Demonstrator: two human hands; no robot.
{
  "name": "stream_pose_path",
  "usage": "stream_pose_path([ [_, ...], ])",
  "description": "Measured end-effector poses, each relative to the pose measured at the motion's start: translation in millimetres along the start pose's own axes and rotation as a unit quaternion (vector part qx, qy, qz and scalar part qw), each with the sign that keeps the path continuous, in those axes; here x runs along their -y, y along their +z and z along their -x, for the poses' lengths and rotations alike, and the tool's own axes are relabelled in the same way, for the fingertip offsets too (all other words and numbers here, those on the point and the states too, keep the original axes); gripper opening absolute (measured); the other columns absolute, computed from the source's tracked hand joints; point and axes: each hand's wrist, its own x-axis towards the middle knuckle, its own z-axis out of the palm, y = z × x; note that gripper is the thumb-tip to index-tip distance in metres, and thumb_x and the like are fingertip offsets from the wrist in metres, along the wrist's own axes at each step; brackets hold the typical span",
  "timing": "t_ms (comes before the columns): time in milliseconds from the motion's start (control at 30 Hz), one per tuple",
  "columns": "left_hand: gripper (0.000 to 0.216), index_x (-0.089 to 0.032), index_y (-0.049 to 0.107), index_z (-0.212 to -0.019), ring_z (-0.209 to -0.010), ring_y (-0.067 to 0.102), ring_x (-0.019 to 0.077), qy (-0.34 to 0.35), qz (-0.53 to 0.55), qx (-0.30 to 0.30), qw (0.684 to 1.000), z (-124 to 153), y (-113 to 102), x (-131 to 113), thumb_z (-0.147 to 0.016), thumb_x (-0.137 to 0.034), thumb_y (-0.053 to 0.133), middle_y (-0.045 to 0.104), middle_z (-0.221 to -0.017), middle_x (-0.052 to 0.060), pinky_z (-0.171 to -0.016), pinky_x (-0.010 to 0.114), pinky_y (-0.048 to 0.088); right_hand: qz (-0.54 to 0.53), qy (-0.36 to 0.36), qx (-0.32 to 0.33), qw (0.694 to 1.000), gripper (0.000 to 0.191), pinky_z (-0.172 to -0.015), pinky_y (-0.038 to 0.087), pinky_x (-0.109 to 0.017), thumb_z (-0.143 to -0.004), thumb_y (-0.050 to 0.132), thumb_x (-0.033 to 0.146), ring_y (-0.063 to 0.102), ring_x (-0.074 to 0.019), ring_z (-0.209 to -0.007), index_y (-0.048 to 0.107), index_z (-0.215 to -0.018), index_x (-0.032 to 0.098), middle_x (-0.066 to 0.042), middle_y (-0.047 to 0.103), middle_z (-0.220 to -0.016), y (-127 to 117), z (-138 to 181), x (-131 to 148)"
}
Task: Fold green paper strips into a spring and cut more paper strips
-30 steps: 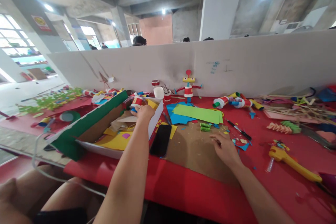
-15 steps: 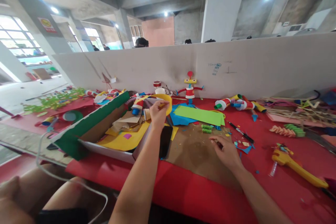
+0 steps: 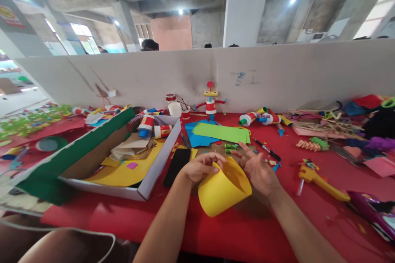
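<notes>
My left hand (image 3: 200,167) is closed on the upper edge of a curled yellow paper sheet (image 3: 222,191), held above the red table (image 3: 216,230). My right hand (image 3: 256,167) touches the sheet's right side with fingers spread and extended. A black phone (image 3: 177,161) lies just left of my left hand. Beyond my hands lie green paper (image 3: 220,132) over blue paper (image 3: 194,136) and small green paper springs (image 3: 230,148).
An open cardboard box (image 3: 154,168) with paper scraps and paper cups sits at left. A paper-cup robot figure (image 3: 210,102) stands by the white partition (image 3: 277,74). A yellow glue gun (image 3: 321,181), a black pen (image 3: 268,150), craft sticks and coloured scraps crowd the right side.
My left hand brought the yellow sheet from beside the box toward me, to the table's middle. My right hand rose from the brown board to meet it. The view shifted right.
</notes>
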Motion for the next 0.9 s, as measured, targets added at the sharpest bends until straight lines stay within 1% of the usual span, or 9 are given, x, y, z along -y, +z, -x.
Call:
stream_pose_path([
  [100, 0.041, -0.018, 0.065, -0.097, -0.073, 0.056, 0.0130, -0.010, -0.003, 0.037, 0.999, -0.5, 2.8, -3.7, -0.058, -0.026, 0.074, 0.061, -0.077, 0.005, -0.065, 0.022, 0.043, 0.071, -0.034, 0.014, 0.997, 0.078, -0.083, 0.045, -0.041, -0.076, 0.020, 0.074, 0.056, -0.0254, -0.103, 0.034, -0.132, 0.023, -0.015, 0.056, -0.117, -1.5, 2.2, 2.7],
  [167, 0.042, -0.018, 0.064, -0.099, -0.069, 0.056, 0.0122, -0.002, 0.005, 0.026, 1.000, 2.8, -0.8, -6.0, -0.059, -0.024, 0.074, 0.060, -0.077, 0.004, -0.062, 0.022, 0.043, 0.111, -0.031, 0.083, 0.990, 0.079, -0.086, 0.043, -0.039, -0.069, 0.038, 0.076, 0.054, -0.0262, -0.105, 0.044, -0.126, 0.022, -0.013, 0.058, -0.115, -2.5, 5.8, 5.9],
  [233, 0.041, -0.020, 0.063, -0.100, -0.063, 0.055, 0.0106, 0.024, 0.028, -0.034, 0.999, 7.2, -8.7, -8.2, -0.060, -0.024, 0.073, 0.059, -0.077, 0.003, -0.057, 0.022, 0.043, 0.165, -0.011, 0.156, 0.974, 0.072, -0.088, 0.042, -0.039, -0.061, 0.058, 0.069, 0.055, -0.0266, -0.105, 0.055, -0.116, 0.023, -0.009, 0.061, -0.111, -3.2, 9.7, 10.7],
  [333, 0.039, -0.022, 0.061, -0.100, -0.059, 0.054, 0.0084, 0.102, 0.042, -0.151, 0.982, 11.0, -22.7, -11.7, -0.062, -0.022, 0.071, 0.057, -0.077, 0.000, -0.056, 0.021, 0.043, 0.297, -0.002, 0.183, 0.937, 0.048, -0.084, 0.044, -0.035, -0.062, 0.071, 0.047, 0.058, -0.0242, -0.098, 0.064, -0.103, 0.024, -0.004, 0.065, -0.104, -3.4, 11.5, 17.0],
  [433, 0.036, -0.023, 0.060, -0.100, -0.060, 0.055, 0.0081, 0.174, 0.003, -0.249, 0.953, 10.0, -30.4, -17.5, -0.065, -0.023, 0.068, 0.060, -0.078, -0.001, -0.059, 0.022, 0.044, 0.436, -0.049, 0.123, 0.890, 0.014, -0.078, 0.045, -0.034, -0.076, 0.057, 0.027, 0.060, -0.0204, -0.082, 0.069, -0.083, 0.022, -0.002, 0.068, -0.082, -5.0, 8.3, 19.3],
  [500, 0.029, -0.021, 0.062, -0.095, -0.066, 0.057, 0.0107, 0.226, -0.075, -0.329, 0.914, 10.2, -29.4, -23.6, -0.066, -0.024, 0.067, 0.062, -0.078, 0.001, -0.065, 0.024, 0.046, 0.516, -0.122, 0.034, 0.847, 0.018, -0.081, 0.043, -0.037, -0.078, 0.051, 0.017, 0.059, -0.0198, -0.078, 0.069, -0.077, 0.022, -0.003, 0.067, -0.076, -8.1, 7.9, 20.4],
  [600, 0.014, -0.020, 0.067, -0.084, -0.078, 0.060, 0.0160, 0.280, -0.280, -0.407, 0.823, 20.4, -21.6, -32.5, -0.070, -0.024, 0.063, 0.066, -0.078, 0.003, -0.074, 0.029, 0.046, 0.602, -0.208, -0.066, 0.768, 0.024, -0.091, 0.036, -0.043, -0.078, 0.050, 0.011, 0.057, -0.0206, -0.085, 0.068, -0.088, 0.024, -0.003, 0.067, -0.085, -13.5, 18.5, 23.1],
  [733, 0.016, -0.024, 0.069, -0.078, -0.082, 0.061, 0.0165, 0.275, -0.519, -0.340, 0.735, 55.3, -12.6, -27.3, -0.077, -0.016, 0.055, 0.069, -0.078, 0.001, -0.080, 0.032, 0.045, 0.671, -0.194, -0.045, 0.714, 0.031, -0.089, 0.036, -0.045, -0.079, 0.048, 0.010, 0.055, -0.0227, -0.092, 0.066, -0.101, 0.024, -0.006, 0.065, -0.094, -14.1, 53.3, 20.6],
  [900, 0.032, -0.024, 0.068, -0.088, -0.083, 0.061, 0.0165, 0.193, -0.649, -0.188, 0.711, 102.5, -9.3, 5.5, -0.078, -0.004, 0.045, 0.071, -0.083, 0.002, -0.079, 0.033, 0.044, 0.667, -0.107, 0.020, 0.737, 0.032, -0.084, 0.042, -0.043, -0.082, 0.045, 0.012, 0.054, -0.0240, -0.096, 0.064, -0.105, 0.023, -0.008, 0.064, -0.102, -11.3, 92.7, 5.3],
])
